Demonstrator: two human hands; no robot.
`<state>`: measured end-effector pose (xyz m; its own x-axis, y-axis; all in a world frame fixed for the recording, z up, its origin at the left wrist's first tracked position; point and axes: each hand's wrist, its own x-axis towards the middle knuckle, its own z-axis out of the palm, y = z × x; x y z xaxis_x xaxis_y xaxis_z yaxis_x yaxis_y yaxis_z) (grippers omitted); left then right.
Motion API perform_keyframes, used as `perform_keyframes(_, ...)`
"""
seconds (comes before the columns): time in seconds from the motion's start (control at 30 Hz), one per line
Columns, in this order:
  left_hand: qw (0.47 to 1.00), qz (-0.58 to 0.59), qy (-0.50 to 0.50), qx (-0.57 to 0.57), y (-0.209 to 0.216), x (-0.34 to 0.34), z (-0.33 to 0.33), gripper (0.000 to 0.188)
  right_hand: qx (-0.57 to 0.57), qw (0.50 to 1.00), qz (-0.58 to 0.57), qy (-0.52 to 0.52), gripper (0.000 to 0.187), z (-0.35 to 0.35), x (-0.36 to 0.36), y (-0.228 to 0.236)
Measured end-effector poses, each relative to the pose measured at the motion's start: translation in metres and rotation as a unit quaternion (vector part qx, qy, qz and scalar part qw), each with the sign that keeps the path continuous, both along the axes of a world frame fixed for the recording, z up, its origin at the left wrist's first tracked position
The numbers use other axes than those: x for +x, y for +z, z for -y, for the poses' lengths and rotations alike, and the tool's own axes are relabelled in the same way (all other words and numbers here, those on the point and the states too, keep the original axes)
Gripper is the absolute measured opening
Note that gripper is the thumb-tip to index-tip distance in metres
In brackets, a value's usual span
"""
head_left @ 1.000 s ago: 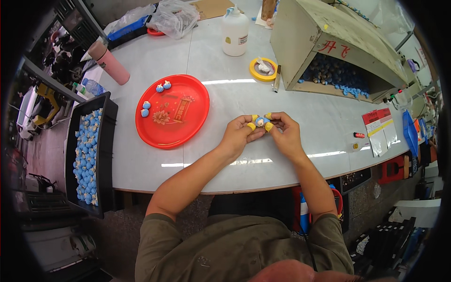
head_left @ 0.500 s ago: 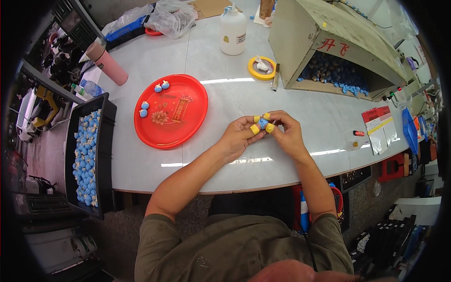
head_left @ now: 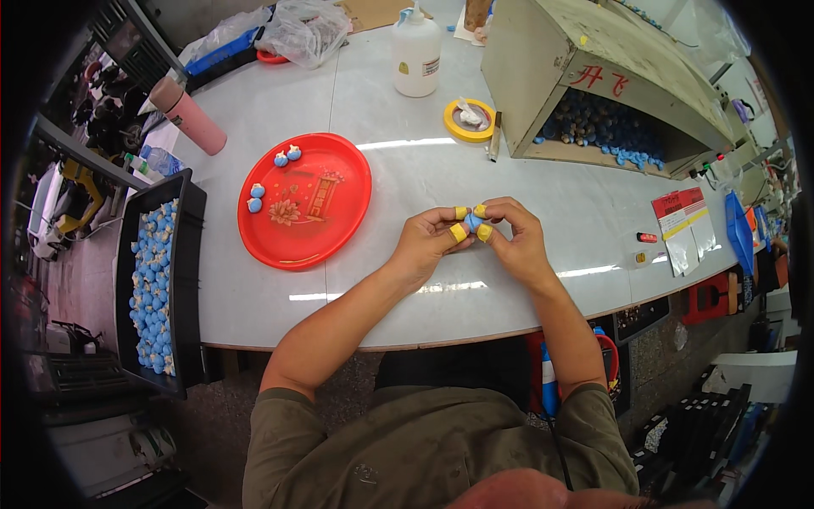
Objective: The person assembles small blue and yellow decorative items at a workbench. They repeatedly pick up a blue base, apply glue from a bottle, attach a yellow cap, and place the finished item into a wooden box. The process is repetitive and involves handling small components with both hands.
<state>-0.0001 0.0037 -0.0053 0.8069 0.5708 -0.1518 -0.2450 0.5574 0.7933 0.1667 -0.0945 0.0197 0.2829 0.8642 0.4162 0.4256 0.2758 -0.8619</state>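
Between my two hands is a small blue piece (head_left: pixel 473 222), pinched by the fingertips over the table. My left hand (head_left: pixel 426 244) grips it from the left, thumb and forefinger wrapped in yellow tape. From the right, my right hand (head_left: pixel 519 242) pinches the same piece with taped thumb and forefinger. Much of the piece is hidden by the fingers. To the left lies a red round tray (head_left: pixel 292 246) bearing several small blue balls with pale tops (head_left: pixel 256 198). A black bin (head_left: pixel 188 280) farther left holds many similar blue balls (head_left: pixel 153 288).
A white squeeze bottle (head_left: pixel 415 59), a yellow tape roll (head_left: pixel 459 131) and a dark marker-like stick (head_left: pixel 495 138) stand or lie beyond my hands. A metal box (head_left: pixel 543 76) with blue pieces inside is at the far right. A pink flask (head_left: pixel 193 123) stands back left.
Both hands stay together on the blue piece, and its visible part looks slightly turned. The whole view has shifted a little.
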Motion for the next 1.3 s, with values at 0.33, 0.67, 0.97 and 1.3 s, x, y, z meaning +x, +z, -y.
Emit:
perform_keyframes(0.33, 0.996, -0.007, 0.023, 0.082, -0.001, 0.001, 0.002, 0.029, 0.007, 1.000, -0.009, 0.017, 0.020, -0.001, 0.002, -0.003)
perform_keyframes(0.67, 0.999, -0.016, 0.010, 0.039, 0.000, -0.001, 0.001, 0.030, -0.009, 0.999, 0.016, 0.034, 0.020, -0.001, 0.005, -0.005)
perform_keyframes(0.97, 0.998, -0.058, -0.006, -0.005, 0.007, -0.001, 0.001, 0.025, -0.134, 0.985, -0.109, 0.009, 0.020, -0.001, 0.002, -0.005)
perform_keyframes(1.3, 0.994, -0.096, -0.031, -0.049, 0.017, -0.003, 0.003, 0.026, -0.159, 0.975, -0.155, -0.027, 0.019, -0.005, -0.008, -0.019)
